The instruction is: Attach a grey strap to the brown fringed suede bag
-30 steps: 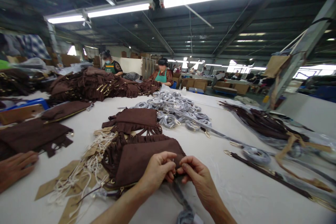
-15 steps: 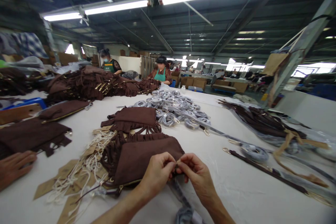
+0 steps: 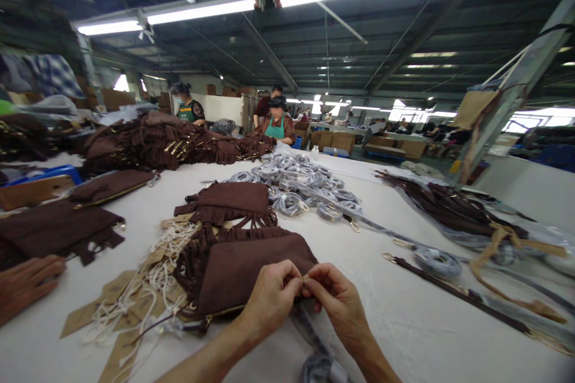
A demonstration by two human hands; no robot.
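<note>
My left hand (image 3: 273,296) and my right hand (image 3: 338,299) meet at the near right corner of a brown fringed bag (image 3: 256,266), thumbs and fingertips pinched together. Between them is the end of a plastic-wrapped strap (image 3: 313,335); the small fitting there is mostly hidden by my fingers. Below, the strap runs down to a wrapped coil at the bottom edge. The bag lies flat, its zipper edge towards me and its fringe to the left. Paper tags (image 3: 123,302) with white strings lie left of the bag, partly against its fringe.
Behind lies a second fringed bag (image 3: 233,197), then a heap of wrapped coiled straps (image 3: 305,179). A brown strap (image 3: 462,296) with metal hooks lies on the right. At the left edge rests another person's hand (image 3: 31,287) beside more bags. Co-workers stand at the far side.
My fingertips have shifted slightly at the strap end, still pinched together. Another person has come into view behind the co-worker in the green apron. The bags and straps lie as before.
</note>
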